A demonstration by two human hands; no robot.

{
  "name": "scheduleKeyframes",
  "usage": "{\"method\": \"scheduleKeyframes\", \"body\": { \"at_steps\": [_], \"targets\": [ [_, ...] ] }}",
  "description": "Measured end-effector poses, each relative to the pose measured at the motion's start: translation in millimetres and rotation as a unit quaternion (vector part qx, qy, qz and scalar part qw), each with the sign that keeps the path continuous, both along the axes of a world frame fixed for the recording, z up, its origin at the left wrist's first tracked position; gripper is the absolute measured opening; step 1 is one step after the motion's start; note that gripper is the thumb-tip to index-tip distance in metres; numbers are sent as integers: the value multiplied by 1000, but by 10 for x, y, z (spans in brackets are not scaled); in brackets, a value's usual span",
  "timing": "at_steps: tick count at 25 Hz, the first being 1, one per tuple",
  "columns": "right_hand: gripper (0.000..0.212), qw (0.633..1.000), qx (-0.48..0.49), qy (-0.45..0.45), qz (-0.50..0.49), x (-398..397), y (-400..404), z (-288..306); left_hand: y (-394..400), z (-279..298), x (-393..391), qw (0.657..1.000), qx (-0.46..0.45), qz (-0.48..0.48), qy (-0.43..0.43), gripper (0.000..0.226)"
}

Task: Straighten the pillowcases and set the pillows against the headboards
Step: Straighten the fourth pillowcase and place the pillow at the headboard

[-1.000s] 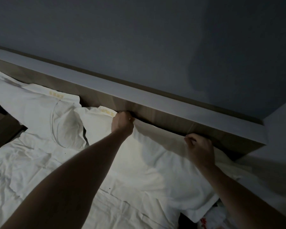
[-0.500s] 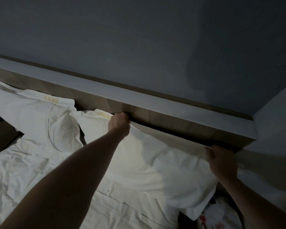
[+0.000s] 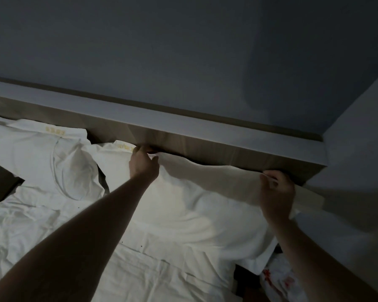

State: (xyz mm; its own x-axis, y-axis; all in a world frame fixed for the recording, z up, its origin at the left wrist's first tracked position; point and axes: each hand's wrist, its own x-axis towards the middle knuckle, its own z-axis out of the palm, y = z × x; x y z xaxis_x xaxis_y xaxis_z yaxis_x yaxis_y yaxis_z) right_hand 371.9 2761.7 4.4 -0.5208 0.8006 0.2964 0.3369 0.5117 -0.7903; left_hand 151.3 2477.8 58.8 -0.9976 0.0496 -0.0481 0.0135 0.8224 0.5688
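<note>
White cotton, the right pillow (image 3: 183,205) lies against the wooden headboard (image 3: 205,147), its top edge stretched between both hands. The left hand (image 3: 143,163) has its grip closed on the edge near the 11 o'clock corner; the right hand (image 3: 276,192) pinches the corner at 3 o'clock. To do this well, I'd pull evenly outward, keeping the hem level, then seat it flush. At 9 o'clock a second pillow (image 3: 44,158) leans beside it. Both carry small yellow embroidered marks (image 3: 55,131), too blurred to read.
</note>
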Motion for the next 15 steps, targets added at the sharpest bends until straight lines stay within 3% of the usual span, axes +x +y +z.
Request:
{"method": "scheduleKeyframes", "body": {
  "at_steps": [4, 6, 10, 13, 15],
  "targets": [
    [39, 999, -11, 14, -38, 377, -16, -1, -133, -243, 462, 997, 0, -82, -16, 73],
    [51, 996, -9, -21, -82, 667, 96, -38, -204, -398, 631, 995, -5, -87, -50, 88],
    [81, 971, -95, -179, -124, 941, 306, -194, -244, -553, 780, 992, -22, -90, -83, 86],
    [67, 947, -206, -239, -62, 877, 349, -245, -209, -594, 814, 989, -32, -115, -89, 71],
    [48, 953, -196, -229, -35, 785, 412, -246, -195, -609, 811, 987, -34, -126, -99, 69]
  ]
}}
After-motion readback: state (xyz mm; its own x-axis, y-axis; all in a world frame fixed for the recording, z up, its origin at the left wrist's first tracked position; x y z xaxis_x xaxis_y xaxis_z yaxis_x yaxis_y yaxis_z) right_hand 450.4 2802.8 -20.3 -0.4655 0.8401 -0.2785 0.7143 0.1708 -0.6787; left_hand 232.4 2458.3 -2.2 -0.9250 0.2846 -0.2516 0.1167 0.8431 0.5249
